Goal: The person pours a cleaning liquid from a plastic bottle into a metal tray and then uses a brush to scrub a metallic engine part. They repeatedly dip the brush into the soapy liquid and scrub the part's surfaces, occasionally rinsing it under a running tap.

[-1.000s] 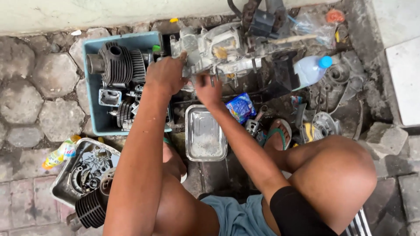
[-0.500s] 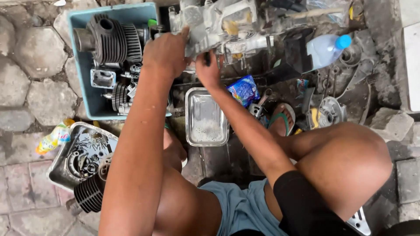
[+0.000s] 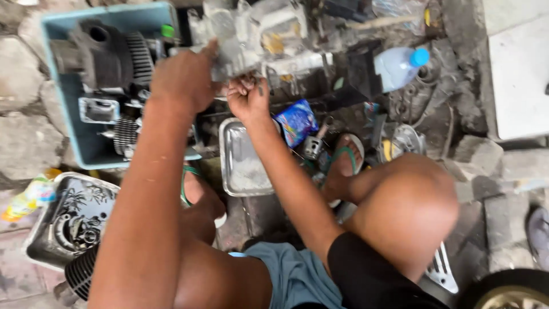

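Observation:
I squat over a grimy metal engine case (image 3: pixel 260 40) on the ground. My left hand (image 3: pixel 183 77) grips the case at its left end. Just below the case, my right hand (image 3: pixel 249 97) is turned palm up with the fingers curled; a small dark part seems pinched in them, but blur hides what it is. Under my right wrist sits a shiny steel tray (image 3: pixel 243 166) with a little white residue in it.
A blue bin (image 3: pixel 68 120) at left holds finned cylinders and engine parts. A second steel tray (image 3: pixel 63 220) of small parts lies at lower left. A blue packet (image 3: pixel 297 123), a clear bottle with a blue cap (image 3: pixel 397 66) and loose engine covers lie right.
The view has swung right and blurred. My right hand has dropped slightly from the case's underside and turned palm up. My left hand has kept its hold on the case.

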